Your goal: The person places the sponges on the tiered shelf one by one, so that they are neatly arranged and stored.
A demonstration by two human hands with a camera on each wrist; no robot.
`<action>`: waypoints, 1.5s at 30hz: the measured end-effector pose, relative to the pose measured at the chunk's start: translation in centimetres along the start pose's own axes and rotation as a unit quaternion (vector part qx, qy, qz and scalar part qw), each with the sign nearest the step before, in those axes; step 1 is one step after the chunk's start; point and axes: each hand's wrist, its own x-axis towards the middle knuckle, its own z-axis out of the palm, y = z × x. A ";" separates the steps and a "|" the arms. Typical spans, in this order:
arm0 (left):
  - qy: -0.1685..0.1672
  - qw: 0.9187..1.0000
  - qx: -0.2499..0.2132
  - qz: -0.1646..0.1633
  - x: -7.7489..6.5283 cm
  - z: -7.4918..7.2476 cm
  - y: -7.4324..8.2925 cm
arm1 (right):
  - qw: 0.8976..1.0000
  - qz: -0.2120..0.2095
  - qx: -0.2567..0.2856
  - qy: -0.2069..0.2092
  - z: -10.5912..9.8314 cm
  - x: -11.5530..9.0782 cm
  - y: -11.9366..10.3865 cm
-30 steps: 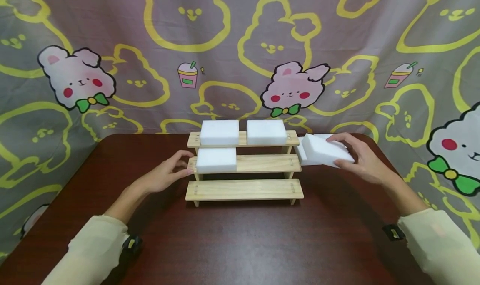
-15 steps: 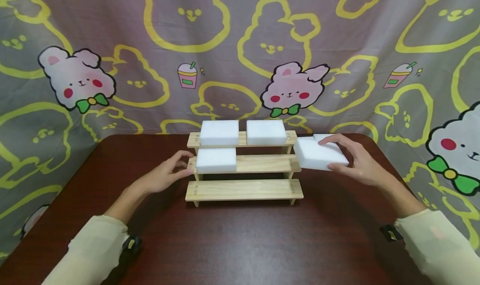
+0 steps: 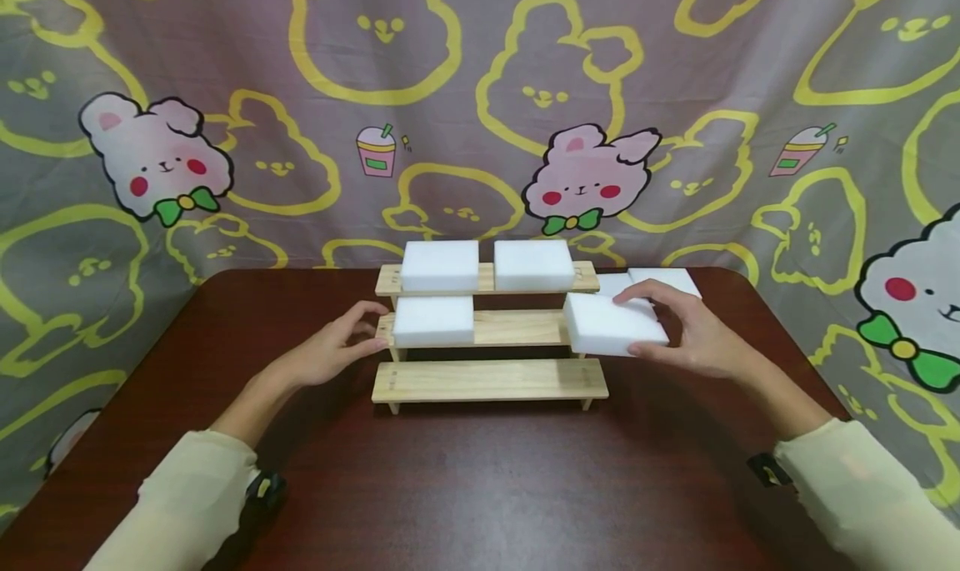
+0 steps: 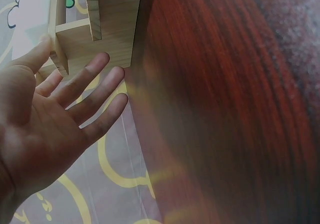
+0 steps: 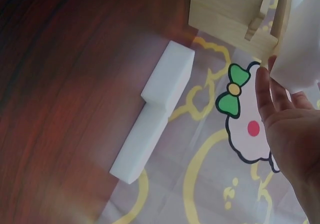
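My right hand (image 3: 693,331) pinches a white foam block (image 3: 615,325) by its right side, thumb in front and fingers on top. The block is slightly tilted at the right end of the middle tier of a three-tier wooden display stand (image 3: 487,379); whether it touches the board is unclear. My left hand (image 3: 333,346) is at the middle tier's left end, thumb touching the board edge; in the left wrist view its other fingers (image 4: 107,96) are extended. One white foam block (image 3: 433,319) sits on the middle tier's left, and two foam blocks (image 3: 532,262) sit on the top tier.
Behind the right hand, two more white foam blocks (image 5: 167,76) lie side by side on the dark red-brown table (image 3: 480,488). A cartoon-printed curtain (image 3: 450,121) hangs along the back and sides of the table.
My right hand has carried the foam block leftward and toward me, from above the loose blocks to the middle tier's right end. The left hand has stayed in place.
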 end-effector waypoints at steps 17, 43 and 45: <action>-0.001 1.000 -0.004 -0.005 0.0 0.0 0.0 | 0.999 -0.001 0.002 -0.034 1.2 0.5 -0.5; 0.000 1.000 -0.008 -0.003 0.0 0.1 0.0 | 0.998 -0.053 -0.009 -0.012 3.3 1.0 -0.9; 0.001 1.000 -0.009 -0.003 0.0 0.1 0.0 | 0.999 -0.052 -0.012 -0.010 3.5 1.2 -1.2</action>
